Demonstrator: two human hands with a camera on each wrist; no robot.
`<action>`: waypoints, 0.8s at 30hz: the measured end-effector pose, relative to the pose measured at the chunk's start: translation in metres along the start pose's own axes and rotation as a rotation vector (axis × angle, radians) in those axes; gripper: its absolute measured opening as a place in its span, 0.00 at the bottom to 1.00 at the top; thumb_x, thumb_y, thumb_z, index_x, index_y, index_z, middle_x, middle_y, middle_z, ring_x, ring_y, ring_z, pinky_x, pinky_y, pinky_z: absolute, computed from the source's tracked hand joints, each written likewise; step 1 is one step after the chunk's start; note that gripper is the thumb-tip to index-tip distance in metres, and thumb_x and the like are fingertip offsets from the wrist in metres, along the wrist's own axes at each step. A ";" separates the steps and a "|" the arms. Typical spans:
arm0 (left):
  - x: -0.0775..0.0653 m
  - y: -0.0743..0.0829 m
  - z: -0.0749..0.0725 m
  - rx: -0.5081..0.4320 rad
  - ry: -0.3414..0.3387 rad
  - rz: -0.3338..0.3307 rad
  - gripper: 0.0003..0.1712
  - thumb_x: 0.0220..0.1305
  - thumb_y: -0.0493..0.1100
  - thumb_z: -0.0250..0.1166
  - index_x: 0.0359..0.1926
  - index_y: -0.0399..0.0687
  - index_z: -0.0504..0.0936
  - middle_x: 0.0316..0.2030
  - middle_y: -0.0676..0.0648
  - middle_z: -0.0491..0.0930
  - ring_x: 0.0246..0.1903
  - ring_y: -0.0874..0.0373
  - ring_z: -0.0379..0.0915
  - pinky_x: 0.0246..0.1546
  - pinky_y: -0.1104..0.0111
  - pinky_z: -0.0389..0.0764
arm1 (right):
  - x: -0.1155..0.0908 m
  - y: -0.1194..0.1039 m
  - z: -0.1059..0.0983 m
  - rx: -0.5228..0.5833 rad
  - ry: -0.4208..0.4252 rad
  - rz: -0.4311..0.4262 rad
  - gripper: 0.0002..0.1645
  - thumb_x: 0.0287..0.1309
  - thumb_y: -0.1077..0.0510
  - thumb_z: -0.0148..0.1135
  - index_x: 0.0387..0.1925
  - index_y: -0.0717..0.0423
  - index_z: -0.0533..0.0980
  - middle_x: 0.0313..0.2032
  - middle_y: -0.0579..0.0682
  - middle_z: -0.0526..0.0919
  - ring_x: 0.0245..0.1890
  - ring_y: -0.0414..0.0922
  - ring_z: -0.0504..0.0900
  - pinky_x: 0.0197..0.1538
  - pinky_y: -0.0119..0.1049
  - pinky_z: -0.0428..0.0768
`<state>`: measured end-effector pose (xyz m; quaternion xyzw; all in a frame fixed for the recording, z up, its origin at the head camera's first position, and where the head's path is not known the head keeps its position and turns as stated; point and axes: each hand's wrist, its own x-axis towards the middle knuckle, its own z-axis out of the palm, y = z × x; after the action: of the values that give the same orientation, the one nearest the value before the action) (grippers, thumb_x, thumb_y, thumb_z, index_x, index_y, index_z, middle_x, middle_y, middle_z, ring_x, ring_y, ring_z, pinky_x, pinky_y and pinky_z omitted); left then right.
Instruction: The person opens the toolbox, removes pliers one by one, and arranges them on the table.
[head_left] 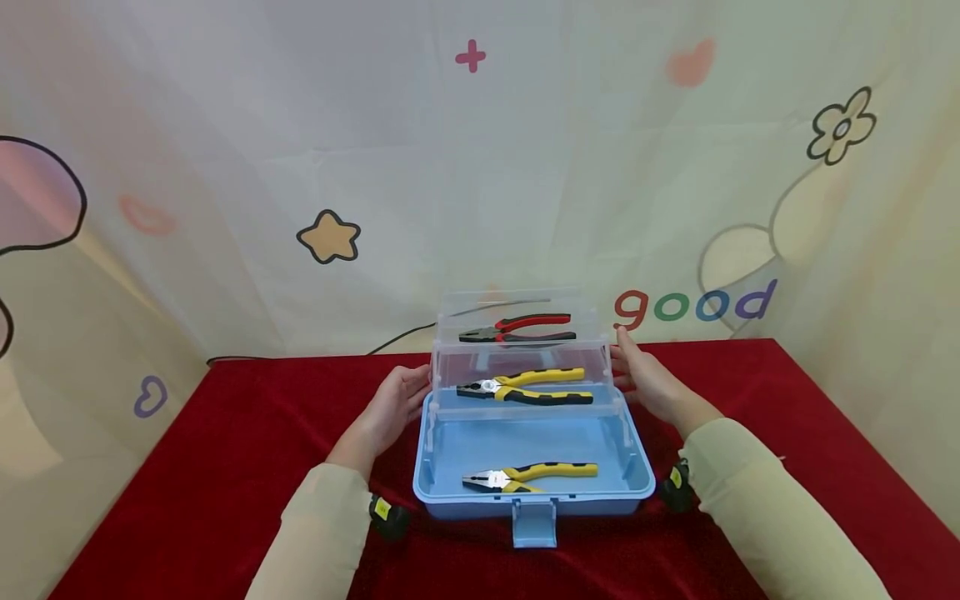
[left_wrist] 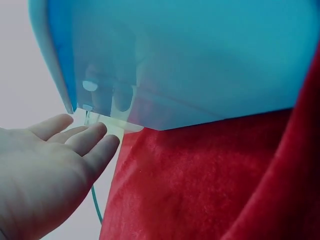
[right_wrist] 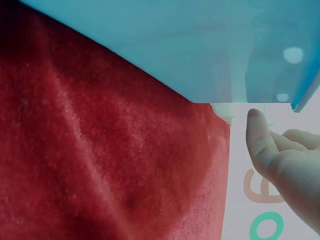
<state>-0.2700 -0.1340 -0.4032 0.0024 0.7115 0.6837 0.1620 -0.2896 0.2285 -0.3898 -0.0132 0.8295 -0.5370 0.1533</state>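
A blue toolbox [head_left: 647, 475] stands open in the head view, its clear trays [head_left: 442, 412] raised in tiers toward the back. Red-handled pliers [head_left: 534, 320] lie in the top tier, yellow-and-black pliers [head_left: 540, 397] in the one below. Another yellow-and-black pair, combination pliers [head_left: 555, 470], lies in the base near the front. My left hand [head_left: 390, 408] is at the box's left rear side, fingers extended beside the trays. On the opposite side my right hand [head_left: 651, 382] mirrors it. Both wrist views show relaxed fingers by the back corners, holding nothing.
A front latch [head_left: 534, 525] hangs down from the box. Dark red cloth [head_left: 262, 467] covers the table. Behind its back edge hangs a pale printed curtain [head_left: 375, 125], and a thin black cable [head_left: 401, 336] runs in front of that curtain.
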 end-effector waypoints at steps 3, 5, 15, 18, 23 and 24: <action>-0.003 0.000 0.000 0.071 0.002 0.002 0.35 0.66 0.52 0.41 0.73 0.50 0.51 0.73 0.45 0.50 0.72 0.46 0.49 0.71 0.50 0.52 | 0.000 -0.001 0.000 0.001 0.003 0.003 0.54 0.57 0.21 0.27 0.74 0.48 0.40 0.72 0.60 0.52 0.66 0.62 0.62 0.64 0.56 0.69; -0.005 0.001 0.000 0.101 0.003 0.005 0.35 0.66 0.52 0.43 0.72 0.49 0.52 0.73 0.44 0.51 0.71 0.45 0.51 0.70 0.51 0.54 | -0.001 -0.001 0.000 -0.003 -0.001 -0.001 0.52 0.59 0.23 0.27 0.74 0.48 0.40 0.72 0.60 0.52 0.66 0.62 0.63 0.63 0.56 0.70; -0.015 0.005 0.002 0.277 0.035 0.032 0.38 0.61 0.47 0.54 0.71 0.45 0.56 0.70 0.42 0.58 0.67 0.42 0.58 0.65 0.49 0.64 | -0.001 -0.008 -0.001 -0.061 0.016 0.018 0.49 0.61 0.24 0.29 0.74 0.45 0.41 0.71 0.60 0.53 0.64 0.63 0.65 0.60 0.55 0.74; -0.018 0.003 0.003 0.348 0.053 0.034 0.40 0.58 0.48 0.58 0.71 0.46 0.58 0.69 0.42 0.60 0.65 0.43 0.61 0.63 0.46 0.67 | -0.002 -0.010 -0.001 -0.081 0.027 0.025 0.48 0.61 0.25 0.29 0.74 0.45 0.42 0.71 0.60 0.54 0.64 0.62 0.66 0.59 0.55 0.74; -0.023 0.003 0.004 0.407 0.051 0.059 0.41 0.59 0.47 0.59 0.71 0.45 0.56 0.68 0.40 0.62 0.65 0.40 0.60 0.60 0.43 0.68 | -0.006 -0.013 -0.001 -0.111 0.054 0.016 0.48 0.62 0.26 0.30 0.74 0.48 0.44 0.70 0.61 0.55 0.64 0.62 0.66 0.58 0.54 0.75; -0.024 0.003 0.004 0.412 0.055 0.062 0.41 0.59 0.47 0.60 0.71 0.45 0.56 0.68 0.40 0.62 0.65 0.40 0.60 0.60 0.44 0.69 | -0.007 -0.014 -0.001 -0.115 0.061 0.011 0.48 0.62 0.26 0.30 0.74 0.49 0.44 0.70 0.61 0.56 0.64 0.62 0.66 0.58 0.54 0.75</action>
<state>-0.2470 -0.1350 -0.3952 0.0388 0.8401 0.5280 0.1176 -0.2856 0.2249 -0.3750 -0.0010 0.8634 -0.4876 0.1297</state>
